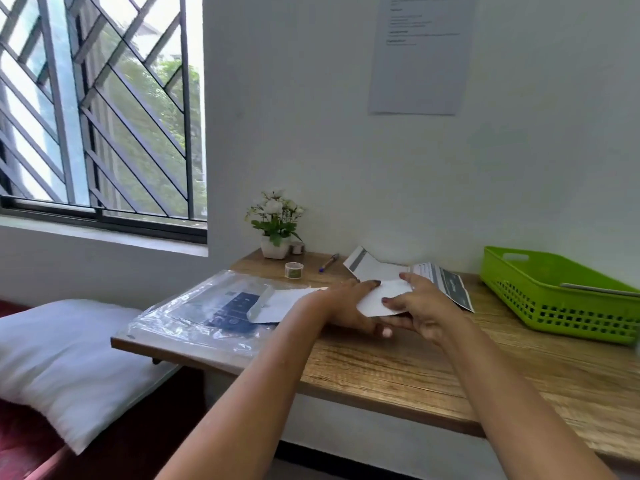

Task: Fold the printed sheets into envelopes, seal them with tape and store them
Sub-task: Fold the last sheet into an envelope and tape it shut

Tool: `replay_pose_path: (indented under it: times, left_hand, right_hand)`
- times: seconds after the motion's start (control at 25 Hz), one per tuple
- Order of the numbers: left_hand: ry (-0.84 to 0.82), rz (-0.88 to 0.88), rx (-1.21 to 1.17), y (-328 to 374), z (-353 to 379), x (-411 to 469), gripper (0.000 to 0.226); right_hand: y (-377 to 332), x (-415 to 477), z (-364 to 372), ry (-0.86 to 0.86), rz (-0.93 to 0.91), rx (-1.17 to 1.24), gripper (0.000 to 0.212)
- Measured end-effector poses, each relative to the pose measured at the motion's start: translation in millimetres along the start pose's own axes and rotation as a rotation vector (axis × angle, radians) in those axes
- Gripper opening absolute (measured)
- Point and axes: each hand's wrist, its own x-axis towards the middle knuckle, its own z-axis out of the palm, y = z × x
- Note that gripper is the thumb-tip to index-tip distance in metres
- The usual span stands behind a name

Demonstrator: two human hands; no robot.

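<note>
While both hands grip the folded sheet (388,294) just above the desk (381,368), the tape waits off to the left.
The left hand (346,306) has its fingers (367,285) curled over the sheet's far edge with the thumb below. The right hand (429,306) pinches the other end, thumb on top. The sheet's long axis runs between the two hands, slightly tilted, its blank face upward. The tape roll (294,270) stands farther back and to the left, nearer the left hand, so that hand looks better placed to fetch it for sealing. The green basket (519,306) sits to the right, well apart and closer to the right hand. More printed sheets (446,282) lie just behind the hands.
</note>
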Motion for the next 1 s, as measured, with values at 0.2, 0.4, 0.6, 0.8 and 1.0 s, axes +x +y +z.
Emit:
replay_pose_path:
  times: [0.2, 0.4, 0.6, 0.8, 1.0]
  left_hand:
    - [-0.095, -0.039, -0.047, 9.4, -0.8, -1.8, 0.094]
    - [-0.178, -0.151, 0.051, -6.5, -2.9, -10.9, 0.073]
    - [-0.182, -0.19, 0.103, -9.8, 0.7, -18.3, 0.071]
    - [-0.198, -0.142, 0.141, 6.3, 5.1, -20.1, 0.06]
    - [-0.061, -0.071, 0.045, 15.4, 8.2, -18.8, 0.04]
  right_hand:
    - [-12.5, 13.7, -48.3, 0.028, 0.104, -0.297, 0.059]
    - [-33.6, 21.7, -61.4, 0.036, 0.112, -0.604, 0.062]
    - [-59.4, 51.9, -39.5, 0.196, -0.262, -0.912, 0.059]
    - [-59.1, 72.1, -10.8, 0.212, -0.672, -0.82, 0.024]
    - [-27.2, 79.8, -12.8, -0.254, -0.349, -1.138, 0.06]
